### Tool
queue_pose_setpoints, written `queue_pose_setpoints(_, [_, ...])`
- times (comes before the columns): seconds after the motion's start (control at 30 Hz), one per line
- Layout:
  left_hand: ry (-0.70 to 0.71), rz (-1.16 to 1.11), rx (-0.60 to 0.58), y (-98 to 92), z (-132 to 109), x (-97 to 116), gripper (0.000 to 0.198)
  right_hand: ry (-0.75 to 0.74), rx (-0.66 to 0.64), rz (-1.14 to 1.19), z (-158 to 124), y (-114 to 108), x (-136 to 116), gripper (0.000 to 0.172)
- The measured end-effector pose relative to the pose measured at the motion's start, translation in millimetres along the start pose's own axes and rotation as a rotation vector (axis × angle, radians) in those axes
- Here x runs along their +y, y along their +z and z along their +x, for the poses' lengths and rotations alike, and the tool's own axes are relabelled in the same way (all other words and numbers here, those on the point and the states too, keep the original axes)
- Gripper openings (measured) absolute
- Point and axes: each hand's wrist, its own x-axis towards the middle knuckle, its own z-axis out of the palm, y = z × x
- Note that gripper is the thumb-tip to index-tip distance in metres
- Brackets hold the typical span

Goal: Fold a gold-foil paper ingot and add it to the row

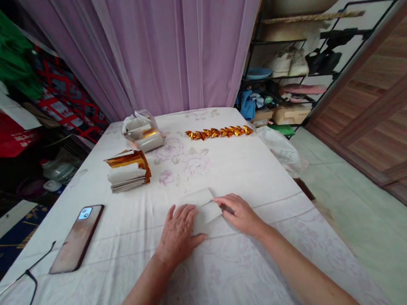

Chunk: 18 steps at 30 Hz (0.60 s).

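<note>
A pale sheet of paper [208, 212] lies on the table in front of me, with a fold line running across it. My left hand [183, 229] rests flat with spread fingers on its left side. At the right edge my right hand [238, 212] pinches the paper between thumb and fingers. Beyond the hands, a row of shiny gold folded paper pieces [219, 132] stretches across the far right of the table. To the left stands a stack of gold-and-white paper sheets [127, 175]. Behind it sits a clear plastic bag [141, 131] with more such paper inside.
A phone [77, 240] lies face down at the left, near a pair of glasses [30, 274]. A floral cloth covers the table [254, 167]. Purple curtains [167, 47] hang behind it. A shoe rack [289, 75] and a plastic bag [280, 148] are at the right.
</note>
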Motion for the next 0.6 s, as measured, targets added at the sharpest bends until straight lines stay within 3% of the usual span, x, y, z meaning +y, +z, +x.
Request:
queue_pose_setpoints(0.23, [-0.041, 0.019, -0.014, -5.0, 4, 9, 0.031, -0.035, 0.018, -0.356, -1, 1, -17, 0.043])
queue_pose_setpoints(0.47, [-0.021, 0.034, -0.023, -5.0, 0, 6, 0.033, -0.047, -0.039, -0.342, 1, 0, -15, 0.039])
queue_pose_setpoints(0.6, [-0.019, 0.035, -0.003, -3.6, 0, 5, 0.033, -0.038, -0.047, -0.337, 1, 0, -15, 0.045])
